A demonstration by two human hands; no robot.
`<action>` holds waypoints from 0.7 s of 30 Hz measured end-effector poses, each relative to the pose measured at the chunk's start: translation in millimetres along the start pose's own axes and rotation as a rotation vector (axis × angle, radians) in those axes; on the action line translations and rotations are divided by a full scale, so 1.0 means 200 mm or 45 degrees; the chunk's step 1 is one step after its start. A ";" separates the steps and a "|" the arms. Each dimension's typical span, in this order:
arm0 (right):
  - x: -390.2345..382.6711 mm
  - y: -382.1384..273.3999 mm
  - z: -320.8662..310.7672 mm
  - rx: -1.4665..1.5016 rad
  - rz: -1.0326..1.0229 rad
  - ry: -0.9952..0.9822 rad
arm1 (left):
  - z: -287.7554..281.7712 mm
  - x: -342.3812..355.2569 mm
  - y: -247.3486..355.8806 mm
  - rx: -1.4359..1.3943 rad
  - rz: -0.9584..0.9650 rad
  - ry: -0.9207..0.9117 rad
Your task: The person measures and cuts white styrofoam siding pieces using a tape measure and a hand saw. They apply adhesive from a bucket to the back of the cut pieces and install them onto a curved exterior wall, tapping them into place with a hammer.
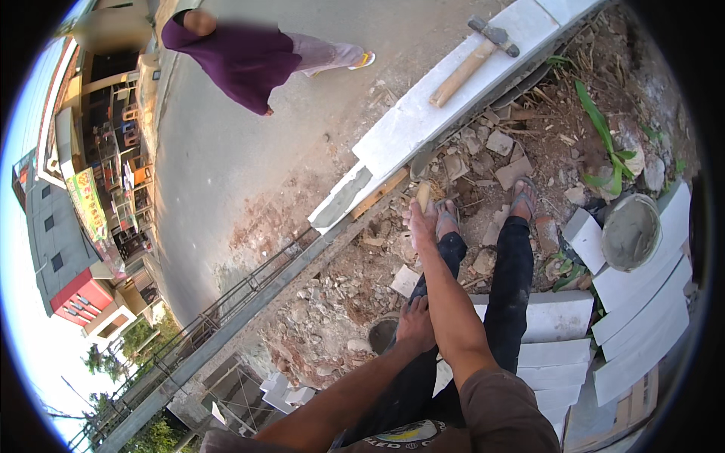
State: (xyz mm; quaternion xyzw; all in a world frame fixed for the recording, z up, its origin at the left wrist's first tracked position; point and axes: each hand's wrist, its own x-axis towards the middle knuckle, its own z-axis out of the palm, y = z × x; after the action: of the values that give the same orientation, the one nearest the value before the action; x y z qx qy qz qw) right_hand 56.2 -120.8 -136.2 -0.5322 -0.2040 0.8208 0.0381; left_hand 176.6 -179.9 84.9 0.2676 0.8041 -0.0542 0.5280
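My right hand point(422, 223) is wrapped round the pale wooden handle of a trowel point(424, 194), whose grey blade points toward the low wall. My left hand point(414, 326) lies on my left thigh, fingers stretched out and holding nothing. Just beyond the trowel runs a course of white blocks point(404, 136). Its lower end carries a strip of wet grey mortar point(343, 198). A hammer point(474, 60) with a wooden handle and a dark head rests on top of the blocks farther up.
A round container of grey mortar point(631, 232) stands on white blocks point(642, 302) at the right. Rubble point(332, 317) and a dark bucket point(383, 334) lie around my sandalled feet. Across the wall, a person in a purple garment point(242, 60) walks on the road point(226, 166).
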 end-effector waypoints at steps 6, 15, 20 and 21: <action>-0.02 -0.07 -0.03 -0.168 -0.173 0.079 | -0.02 0.03 0.02 0.007 -0.047 -0.136; -0.03 0.14 0.02 -0.106 0.128 0.072 | 0.09 0.06 -0.09 0.140 -0.038 -0.360; -0.01 0.11 0.03 -0.136 0.023 0.040 | 0.03 0.06 -0.07 0.271 -0.042 -0.344; -0.03 0.10 0.01 -0.093 0.013 0.017 | 0.02 0.05 -0.06 0.166 -0.062 -0.300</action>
State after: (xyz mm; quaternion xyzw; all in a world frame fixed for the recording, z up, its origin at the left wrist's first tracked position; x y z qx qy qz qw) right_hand 59.5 -141.6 -137.2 -0.5399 -0.2308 0.8093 0.0160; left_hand 171.0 -188.6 72.3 0.2734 0.7376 -0.1502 0.5989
